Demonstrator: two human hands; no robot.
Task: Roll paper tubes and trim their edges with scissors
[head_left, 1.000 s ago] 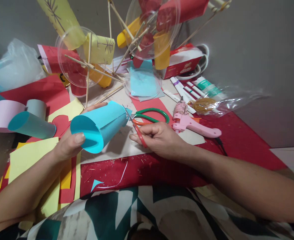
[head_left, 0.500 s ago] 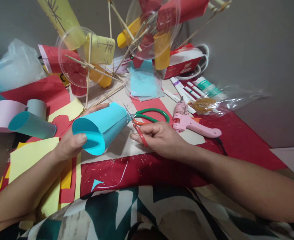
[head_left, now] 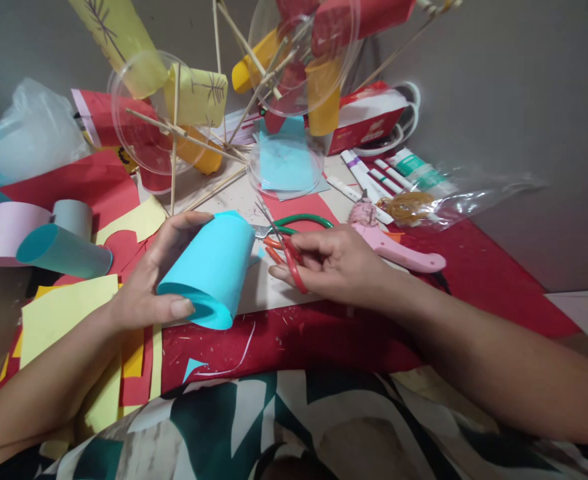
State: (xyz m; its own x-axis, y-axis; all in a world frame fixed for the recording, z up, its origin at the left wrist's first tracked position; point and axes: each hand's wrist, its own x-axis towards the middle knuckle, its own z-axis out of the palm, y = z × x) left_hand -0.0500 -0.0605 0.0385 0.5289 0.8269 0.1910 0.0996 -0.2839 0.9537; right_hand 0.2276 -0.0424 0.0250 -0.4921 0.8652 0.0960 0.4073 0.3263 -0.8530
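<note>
A rolled tube of bright blue paper [head_left: 214,267] rests in my left hand [head_left: 149,287], tilted with its open end toward me. My thumb lies at the near rim and the fingers curve round the far side. In my right hand [head_left: 334,260] is a pair of red-handled scissors [head_left: 294,263], fingers in the loops, blades pointing up and left, just right of the tube and apart from it. Behind them, a second pair of scissors with green and orange handles [head_left: 301,219] lies on the board. A small blue scrap appears below the tube's right edge.
Wheel-like builds of clear plastic discs [head_left: 147,113], sticks and paper cups stand at the back. A pink glue gun [head_left: 399,248], markers [head_left: 361,177] and rubber bands [head_left: 409,208] lie right. Paper tubes [head_left: 64,250] and yellow sheets [head_left: 69,313] lie left.
The blue tube has turned and come nearer to me, slightly right. The red-handled scissors have moved away from its far end, and their blades now point more upward. A blue scrap now shows beside the tube.
</note>
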